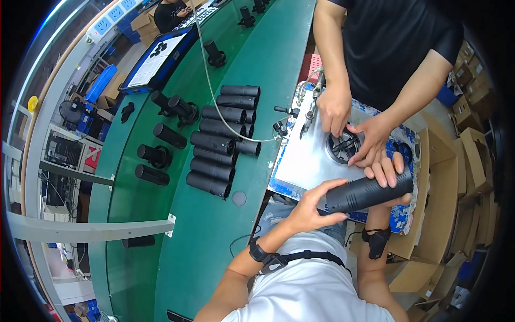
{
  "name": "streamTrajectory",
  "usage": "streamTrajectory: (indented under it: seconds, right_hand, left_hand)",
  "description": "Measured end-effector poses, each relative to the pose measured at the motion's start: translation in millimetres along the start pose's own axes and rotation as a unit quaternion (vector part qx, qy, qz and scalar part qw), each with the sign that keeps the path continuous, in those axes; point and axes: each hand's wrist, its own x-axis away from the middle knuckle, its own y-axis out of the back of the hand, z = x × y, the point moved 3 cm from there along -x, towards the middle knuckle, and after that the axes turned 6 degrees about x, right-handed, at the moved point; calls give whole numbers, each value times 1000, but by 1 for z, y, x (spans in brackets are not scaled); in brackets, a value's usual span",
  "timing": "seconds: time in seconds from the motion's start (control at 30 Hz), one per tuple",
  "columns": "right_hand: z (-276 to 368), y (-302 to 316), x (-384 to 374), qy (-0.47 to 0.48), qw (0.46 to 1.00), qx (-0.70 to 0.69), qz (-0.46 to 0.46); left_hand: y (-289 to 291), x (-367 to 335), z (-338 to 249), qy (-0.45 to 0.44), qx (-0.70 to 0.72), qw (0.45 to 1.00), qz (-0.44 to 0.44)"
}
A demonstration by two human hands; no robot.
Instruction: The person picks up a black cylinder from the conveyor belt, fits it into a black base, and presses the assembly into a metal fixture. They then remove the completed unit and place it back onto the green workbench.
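A black plastic cylinder (358,195) with ribbed bands and small holes lies tilted across both my hands, above the near edge of the worktable. My left hand (315,208) grips its left end between thumb and fingers. Around its right end, my right hand (384,173) wraps its fingers over the top; the palm is hidden behind the cylinder. Just beyond, a co-worker's two hands (333,111) work at a round black spoked part (343,147) set on the metal plate (300,170). Those hands hide some of that part.
To the left runs a green bench (247,244) bearing stacked black cylinders (210,183) and several upright black pieces (170,135). A pale hose (206,70) crosses above it. A metal clamp fitting (311,110) stands on the plate. Open cardboard boxes (437,201) are at the right.
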Motion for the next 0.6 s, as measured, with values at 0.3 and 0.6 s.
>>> streamTrajectory:
  seconds: [0.3, 0.6]
  right_hand:
    - [11, 8, 19, -41, 989, 138, -32]
    - [23, 13, 15, -71, 914, 357, -178]
  left_hand:
    - [12, -9, 36, 133, 161, 977, 32]
    - [31, -16, 35, 33, -163, 980, -105]
